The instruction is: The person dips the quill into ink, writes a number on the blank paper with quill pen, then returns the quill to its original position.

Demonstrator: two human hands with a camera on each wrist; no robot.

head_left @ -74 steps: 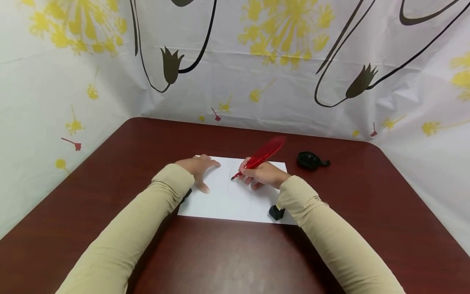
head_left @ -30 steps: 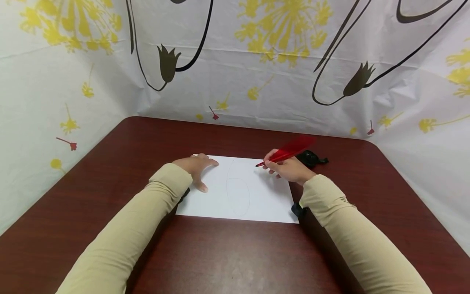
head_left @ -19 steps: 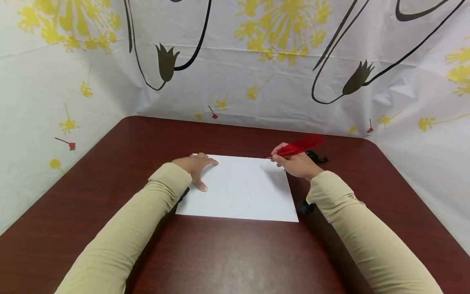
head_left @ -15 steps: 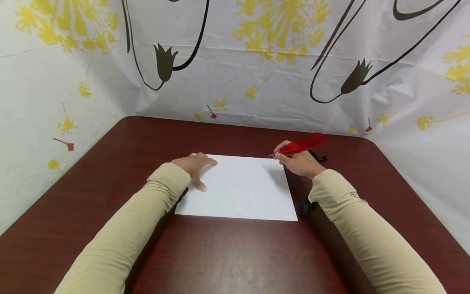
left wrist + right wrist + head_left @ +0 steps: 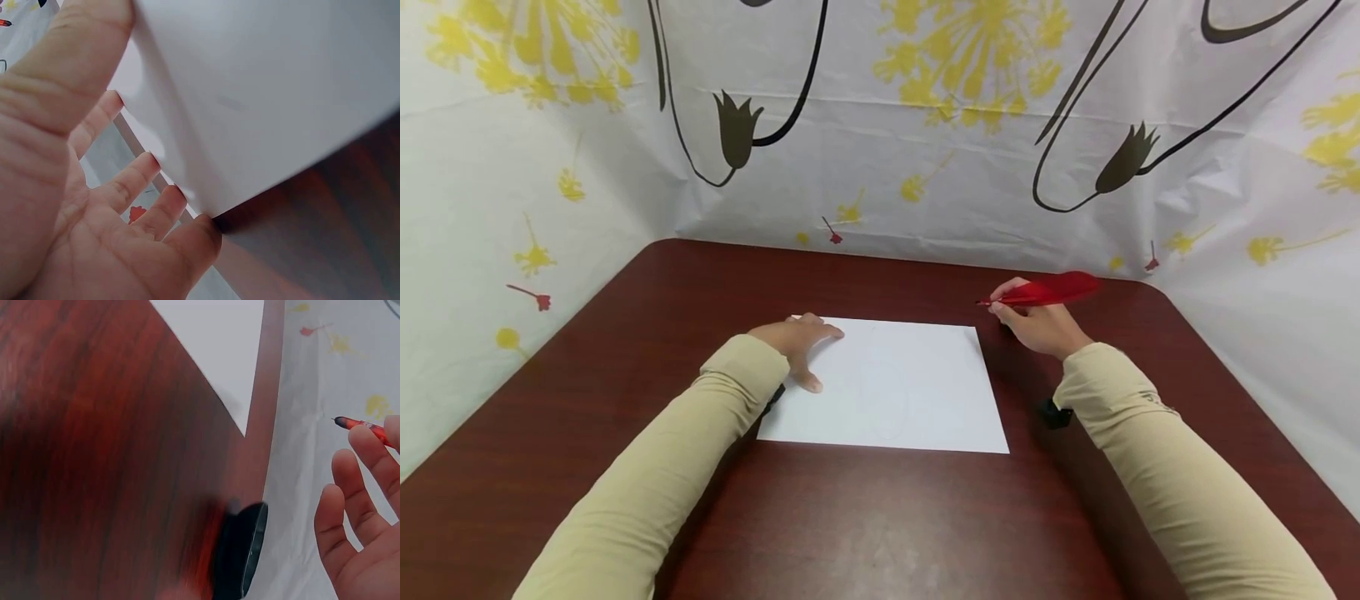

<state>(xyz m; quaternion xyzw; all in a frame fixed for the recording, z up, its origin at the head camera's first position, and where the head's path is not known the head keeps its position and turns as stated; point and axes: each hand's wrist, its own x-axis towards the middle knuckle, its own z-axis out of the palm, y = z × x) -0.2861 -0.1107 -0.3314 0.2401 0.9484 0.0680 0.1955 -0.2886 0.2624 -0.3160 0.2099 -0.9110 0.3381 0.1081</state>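
A white sheet of paper (image 5: 925,383) lies on the dark red table, with a faint pen-drawn loop showing in its middle. My left hand (image 5: 797,342) rests spread on the paper's left side; in the left wrist view its fingertips (image 5: 172,199) lie along the sheet's edge. Beyond the paper's far right corner, my right hand (image 5: 1037,323) pinches a red feather pen (image 5: 1063,287) between thumb and fingers. The pen's dark tip points left, off the sheet. In the right wrist view the pen (image 5: 359,424) appears at the right, the other fingers loosely bent.
A black object (image 5: 245,550) sits on the table in the right wrist view; my right hand hides it in the head view. The brown table (image 5: 865,517) extends around the sheet. A white cloth (image 5: 865,167) with printed flowers hangs behind and beside it.
My right hand has lifted the feather pen from the drawing and moved right and away, past the paper's far right corner, over the black object. My left hand has stayed in place.
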